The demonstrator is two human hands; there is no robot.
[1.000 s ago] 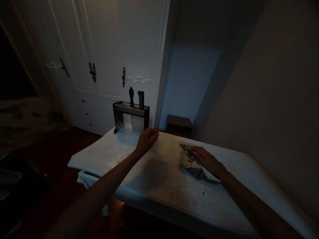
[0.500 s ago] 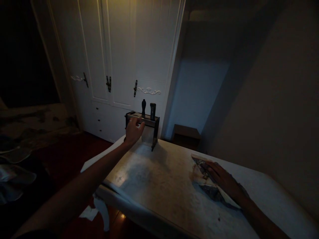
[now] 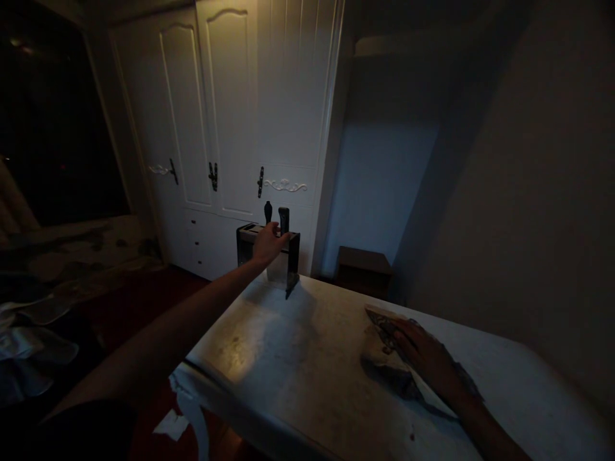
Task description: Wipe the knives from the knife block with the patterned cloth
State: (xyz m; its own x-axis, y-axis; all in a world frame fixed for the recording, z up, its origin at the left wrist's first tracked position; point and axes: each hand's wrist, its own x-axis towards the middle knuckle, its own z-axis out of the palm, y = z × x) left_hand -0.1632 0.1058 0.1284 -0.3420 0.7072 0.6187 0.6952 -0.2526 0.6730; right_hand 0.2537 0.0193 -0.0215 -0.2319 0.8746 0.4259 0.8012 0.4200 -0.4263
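At far left, pale crumpled fabric (image 3: 29, 355) in deep shadow. Then white paper (image 3: 171, 425) on the floor, near a curved leg of the worktop (image 3: 327, 358). Behind, a white wardrobe (image 3: 298, 96) with dark handles.

Reaches out with the left hand (image 3: 270, 244) to the top of a knife stand (image 3: 294, 256), at the worktop's far left part, below the wardrobe's right-hand door. Hides much of the stand's front and upper edge behind that hand; bends the fingers at the rim, just beside two upright black handles (image 3: 284, 219). Cannot tell whether gripping or merely touching.

Beyond the worktop's far edge, between the two hands, a low brown cabinet (image 3: 364, 258).

Further right, rests the right hand (image 3: 427, 352) palm down, fingers stretched and unclenched, on a crumpled grey-and-pale cloth (image 3: 391, 379). Spreads out from under that hand on both sides, flat against the worktop, well apart from the stand.
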